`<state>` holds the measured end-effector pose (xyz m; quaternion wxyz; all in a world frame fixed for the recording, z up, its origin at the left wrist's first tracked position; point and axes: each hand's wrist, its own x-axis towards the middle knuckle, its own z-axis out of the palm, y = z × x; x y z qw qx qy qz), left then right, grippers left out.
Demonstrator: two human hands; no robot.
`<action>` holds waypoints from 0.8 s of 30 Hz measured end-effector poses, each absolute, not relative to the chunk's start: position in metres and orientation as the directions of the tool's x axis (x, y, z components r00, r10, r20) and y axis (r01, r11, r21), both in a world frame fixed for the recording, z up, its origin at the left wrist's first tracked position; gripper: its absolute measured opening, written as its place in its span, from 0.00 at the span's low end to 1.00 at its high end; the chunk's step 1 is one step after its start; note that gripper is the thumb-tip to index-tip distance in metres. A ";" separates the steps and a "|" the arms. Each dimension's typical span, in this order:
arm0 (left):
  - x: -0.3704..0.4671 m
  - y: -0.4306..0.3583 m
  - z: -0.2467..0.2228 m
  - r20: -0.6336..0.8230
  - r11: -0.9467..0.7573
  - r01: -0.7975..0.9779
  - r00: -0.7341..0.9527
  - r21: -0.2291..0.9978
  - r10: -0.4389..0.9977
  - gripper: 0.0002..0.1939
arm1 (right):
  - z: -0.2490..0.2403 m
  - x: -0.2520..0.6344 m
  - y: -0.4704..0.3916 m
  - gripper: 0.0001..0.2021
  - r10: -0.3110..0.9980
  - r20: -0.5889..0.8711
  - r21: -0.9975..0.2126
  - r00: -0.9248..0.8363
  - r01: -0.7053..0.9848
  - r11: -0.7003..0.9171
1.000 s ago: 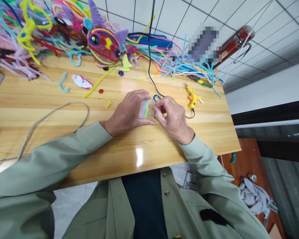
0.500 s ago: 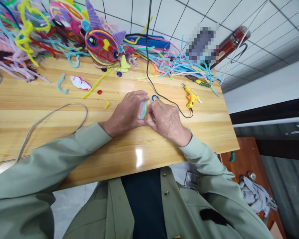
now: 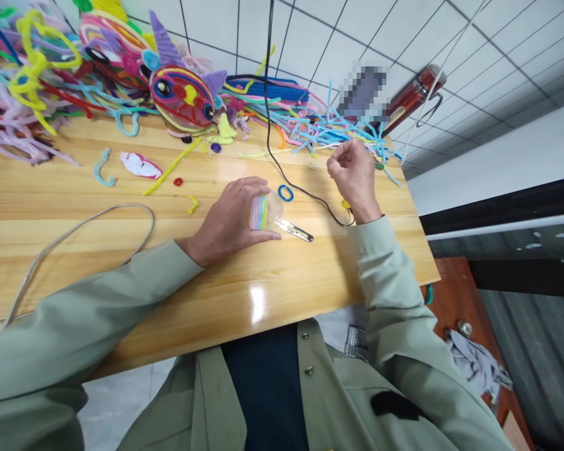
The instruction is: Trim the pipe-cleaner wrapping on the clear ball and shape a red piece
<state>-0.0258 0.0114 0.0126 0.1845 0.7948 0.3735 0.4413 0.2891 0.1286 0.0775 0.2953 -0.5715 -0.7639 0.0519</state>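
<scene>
- Clock directions are taken from the striped piece (image 3: pixel 257 213), with 12 o'clock towards the tiled wall (image 3: pixel 329 37).
- The striped piece is held above the bench (image 3: pixel 207 294) by the left hand (image 3: pixel 230 219), near the middle of the view.
- The left grip is curved around it, parted to its width, with fingers above and thumb below.
- A clear dome (image 3: pixel 275 207) is seen against its 3 o'clock side; whether the two are joined cannot be told.
- The right hand (image 3: pixel 355 172) is raised at 2 o'clock, well apart from the left. Its fingertips are drawn together in a pinch; whether anything small is held there cannot be told.
- A metal tool (image 3: pixel 297 230) is seen between 3 and 4 o'clock, one end by the dome's edge.
- A blue ring (image 3: pixel 286 193) is set close by at 2 o'clock, and a black cord (image 3: pixel 305 189) is strung past it.
- A yellow thing (image 3: pixel 346 204) at 3 o'clock is mostly hidden by the right wrist.
- Towards 10 o'clock are scattered a red disc (image 3: pixel 178 182), a yellow stem (image 3: pixel 173 167) and a white piece (image 3: pixel 141 165).
- A fish figure (image 3: pixel 183 94) is placed at 11 o'clock, and blue stems (image 3: pixel 319 128) are heaped at 1 o'clock.
- A red flask (image 3: pixel 413 94) is seen at 2 o'clock, farther off.
</scene>
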 end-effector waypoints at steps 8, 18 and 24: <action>-0.027 0.010 0.010 0.610 -0.686 0.414 0.319 0.598 0.725 0.47 | 0.071 0.292 0.178 0.09 0.973 0.226 -0.404 -0.053 0.904 0.143; -0.028 0.011 0.012 0.615 -0.694 0.410 0.327 0.592 0.718 0.47 | 0.041 0.291 0.207 0.06 0.969 0.213 -0.333 -0.123 0.923 0.190; -0.027 0.011 0.009 0.614 -0.685 0.405 0.309 0.606 0.726 0.47 | 0.044 0.285 0.204 0.09 0.975 0.190 -0.320 -0.112 0.932 0.169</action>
